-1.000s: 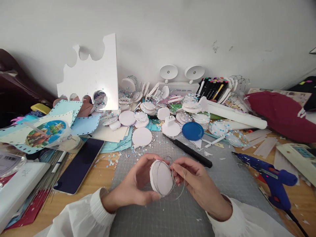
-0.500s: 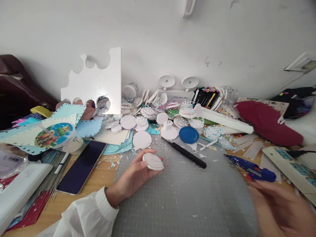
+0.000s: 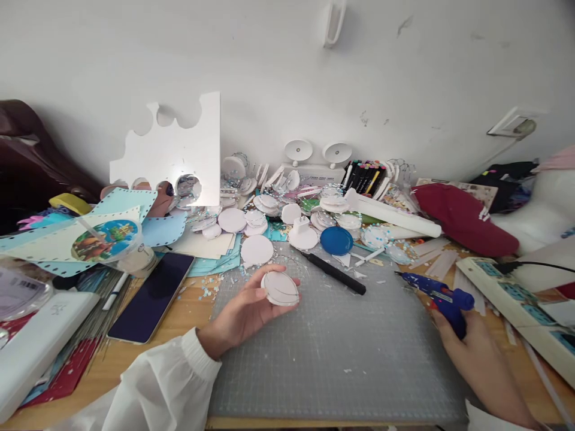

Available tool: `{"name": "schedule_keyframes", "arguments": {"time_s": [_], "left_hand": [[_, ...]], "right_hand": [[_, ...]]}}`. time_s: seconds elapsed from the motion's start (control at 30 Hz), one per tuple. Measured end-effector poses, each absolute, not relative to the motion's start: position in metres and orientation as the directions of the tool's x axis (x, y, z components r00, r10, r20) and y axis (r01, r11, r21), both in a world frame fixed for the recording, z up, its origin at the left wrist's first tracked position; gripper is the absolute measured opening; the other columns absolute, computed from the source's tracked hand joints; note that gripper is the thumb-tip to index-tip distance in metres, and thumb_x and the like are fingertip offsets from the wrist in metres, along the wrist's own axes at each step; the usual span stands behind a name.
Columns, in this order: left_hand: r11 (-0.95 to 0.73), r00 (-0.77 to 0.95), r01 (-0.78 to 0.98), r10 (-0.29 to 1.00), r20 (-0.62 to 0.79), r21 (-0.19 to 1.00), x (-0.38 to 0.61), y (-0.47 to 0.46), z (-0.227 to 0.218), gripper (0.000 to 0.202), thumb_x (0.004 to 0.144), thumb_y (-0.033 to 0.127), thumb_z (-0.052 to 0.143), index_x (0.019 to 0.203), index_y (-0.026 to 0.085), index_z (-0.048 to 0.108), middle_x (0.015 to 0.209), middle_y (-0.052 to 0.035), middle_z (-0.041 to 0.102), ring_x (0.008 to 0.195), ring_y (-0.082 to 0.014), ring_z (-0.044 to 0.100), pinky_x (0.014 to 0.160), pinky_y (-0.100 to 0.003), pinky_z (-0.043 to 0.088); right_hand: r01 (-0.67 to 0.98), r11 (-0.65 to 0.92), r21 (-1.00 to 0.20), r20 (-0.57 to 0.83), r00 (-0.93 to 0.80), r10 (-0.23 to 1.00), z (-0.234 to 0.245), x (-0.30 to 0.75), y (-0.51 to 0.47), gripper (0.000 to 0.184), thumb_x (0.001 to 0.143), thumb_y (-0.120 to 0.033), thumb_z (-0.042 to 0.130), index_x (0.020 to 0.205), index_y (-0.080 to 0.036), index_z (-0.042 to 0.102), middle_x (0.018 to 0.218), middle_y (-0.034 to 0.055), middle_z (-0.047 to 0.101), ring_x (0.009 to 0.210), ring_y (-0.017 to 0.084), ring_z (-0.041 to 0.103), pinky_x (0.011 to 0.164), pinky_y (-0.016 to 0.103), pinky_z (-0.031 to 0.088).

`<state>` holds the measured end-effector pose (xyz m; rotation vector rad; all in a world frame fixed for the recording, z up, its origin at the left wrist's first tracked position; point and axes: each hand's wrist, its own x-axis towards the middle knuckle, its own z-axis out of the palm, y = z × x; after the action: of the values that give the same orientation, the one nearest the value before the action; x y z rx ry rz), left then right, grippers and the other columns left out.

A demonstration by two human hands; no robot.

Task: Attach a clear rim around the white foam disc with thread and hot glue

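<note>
My left hand [image 3: 245, 308] grips a white foam disc [image 3: 280, 288] wrapped with thin wire, holding it just above the grey cutting mat [image 3: 341, 353]. At the mat's right edge my right hand [image 3: 467, 338] is closed round the handle of a blue glue gun [image 3: 438, 293], whose nozzle points left toward the mat. A black pen [image 3: 335, 273] lies on the mat between the two hands.
Many white discs [image 3: 257, 249], a blue lid [image 3: 336, 240] and paper scraps crowd the back of the desk. A dark phone [image 3: 150, 296] lies left of the mat. A power strip [image 3: 507, 287] and a red cap [image 3: 462, 218] sit to the right. A white foam board [image 3: 179, 152] leans on the wall.
My right hand let go of the disc and wire, swung right and took hold of the glue gun. My left hand kept the disc and tilted it flatter.
</note>
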<state>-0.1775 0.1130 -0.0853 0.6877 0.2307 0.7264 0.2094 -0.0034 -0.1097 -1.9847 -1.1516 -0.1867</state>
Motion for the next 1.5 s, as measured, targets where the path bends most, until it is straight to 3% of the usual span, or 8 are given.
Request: {"name": "schedule_keyframes", "arguments": {"time_s": [0.17,0.33,0.43,0.57,0.73,0.93,1.23,1.5], "left_hand": [[0.594,0.739,-0.543,0.674,0.002,0.594,-0.176,0.115,-0.088,0.038,0.087,0.037,0.064,0.12,0.02,0.056,0.121,-0.0125,0.068,0.107,-0.0223,0.067,0.102,-0.038,0.043],[0.631,0.734,-0.553,0.678,-0.039,0.545,-0.174,0.116,-0.09,0.038,0.087,0.04,0.063,0.117,0.017,0.06,0.117,-0.0133,0.071,0.103,-0.021,0.069,0.098,-0.034,0.046],[0.626,0.725,-0.563,0.688,-0.042,0.54,-0.173,0.115,-0.091,0.038,0.088,0.039,0.063,0.118,0.017,0.061,0.117,-0.013,0.071,0.104,-0.021,0.068,0.099,-0.035,0.045],[0.572,0.688,-0.591,0.726,-0.015,0.569,-0.174,0.114,-0.093,0.035,0.09,0.035,0.06,0.12,0.018,0.06,0.123,-0.0116,0.068,0.114,-0.0219,0.063,0.106,-0.038,0.04],[0.504,0.645,-0.62,0.764,0.025,0.601,-0.175,0.116,-0.091,0.046,0.078,0.033,0.072,0.121,0.022,0.06,0.135,-0.0099,0.061,0.118,-0.0236,0.059,0.101,-0.036,0.042],[0.502,0.639,-0.609,0.769,0.006,0.614,-0.178,0.116,-0.083,0.06,0.066,0.028,0.081,0.122,0.027,0.061,0.136,-0.0059,0.06,0.112,-0.0221,0.06,0.094,-0.031,0.043],[0.487,0.648,-0.594,0.761,0.023,0.64,-0.181,0.115,-0.088,0.074,0.059,0.021,0.085,0.126,0.033,0.057,0.138,-0.005,0.056,0.116,-0.0265,0.058,0.092,-0.035,0.048],[0.493,0.623,-0.576,0.781,-0.039,0.653,-0.176,0.114,-0.08,0.064,0.058,0.026,0.089,0.114,0.029,0.059,0.128,-0.0043,0.062,0.104,-0.0205,0.063,0.082,-0.027,0.05]], "right_hand": [[0.678,-0.438,-0.591,0.37,0.71,0.599,-0.091,0.207,-0.005,0.022,0.067,-0.038,0.072,0.065,-0.033,0.05,0.057,0.0052,0.054,0.051,0.028,0.059,0.047,0.039,0.037],[0.537,-0.601,-0.592,0.405,0.843,0.354,-0.061,0.171,-0.004,0.048,0.049,-0.048,0.083,0.033,-0.033,0.041,0.033,0.0022,0.041,0.031,0.018,0.035,0.038,0.036,0.026],[0.662,-0.406,-0.63,0.491,0.744,0.452,-0.046,0.138,0.011,0.045,0.05,-0.035,0.08,0.03,-0.029,0.041,0.029,0.0015,0.041,0.029,0.017,0.04,0.037,0.033,0.03],[0.874,0.016,-0.485,0.726,0.392,0.565,-0.05,0.099,0.04,0.031,0.063,-0.027,0.072,0.043,-0.024,0.048,0.038,0.0004,0.048,0.037,0.017,0.048,0.042,0.031,0.037],[0.755,0.383,-0.533,0.755,0.219,0.619,-0.075,0.068,0.062,0.017,0.07,-0.016,0.072,0.074,-0.023,0.057,0.076,0.0027,0.061,0.062,0.018,0.059,0.05,0.029,0.043],[0.655,0.418,-0.63,0.68,0.204,0.704,-0.092,0.065,0.057,0.021,0.071,-0.014,0.071,0.08,-0.026,0.057,0.078,0.0019,0.057,0.068,0.022,0.059,0.061,0.037,0.048],[0.501,0.442,-0.744,0.615,0.254,0.747,-0.078,0.06,0.057,0.027,0.065,-0.013,0.074,0.082,-0.025,0.056,0.07,-0.0021,0.056,0.056,0.017,0.059,0.048,0.031,0.047],[0.41,0.394,-0.822,0.539,0.338,0.772,-0.079,0.051,0.056,0.023,0.07,-0.023,0.075,0.079,-0.026,0.055,0.062,-0.0033,0.057,0.05,0.016,0.056,0.044,0.029,0.045]]}}
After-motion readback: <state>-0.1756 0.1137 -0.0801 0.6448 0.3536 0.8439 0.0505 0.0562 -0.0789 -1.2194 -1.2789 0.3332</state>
